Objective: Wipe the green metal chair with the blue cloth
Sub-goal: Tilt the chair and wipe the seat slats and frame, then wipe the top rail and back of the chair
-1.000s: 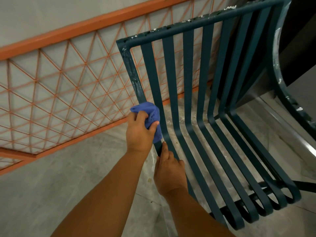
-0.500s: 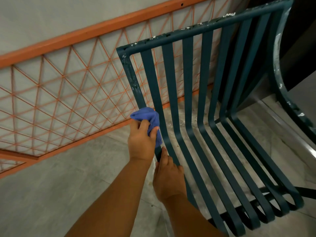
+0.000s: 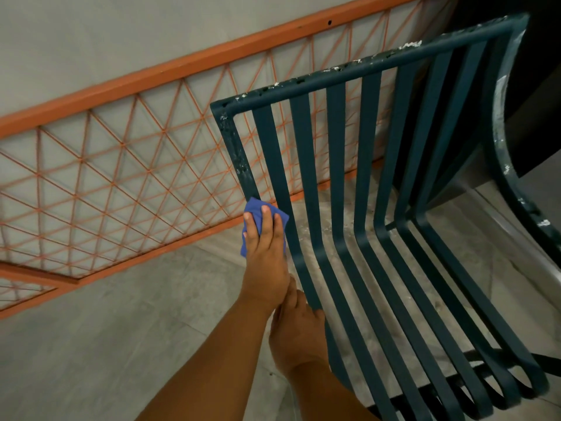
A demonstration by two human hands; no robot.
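Left hand [image 3: 263, 238], grip clamped on blue cloth [image 3: 253, 212], flattens and slides up the green metal chair [image 3: 368, 177] frame post; right hand [image 3: 299, 332] still clamps that post below, wipe ongoing.

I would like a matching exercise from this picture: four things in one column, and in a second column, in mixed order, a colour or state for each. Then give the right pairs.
Things:
1. blue cloth
2. right hand
3. top rail of the chair
4. railing

States:
A. orange, with a mesh of triangles
B. dark green, with chipped white spots
C. pressed by the left hand on the chair's side bar
D. grips a chair bar lower down, holds no cloth

Pairs: 1-C, 2-D, 3-B, 4-A
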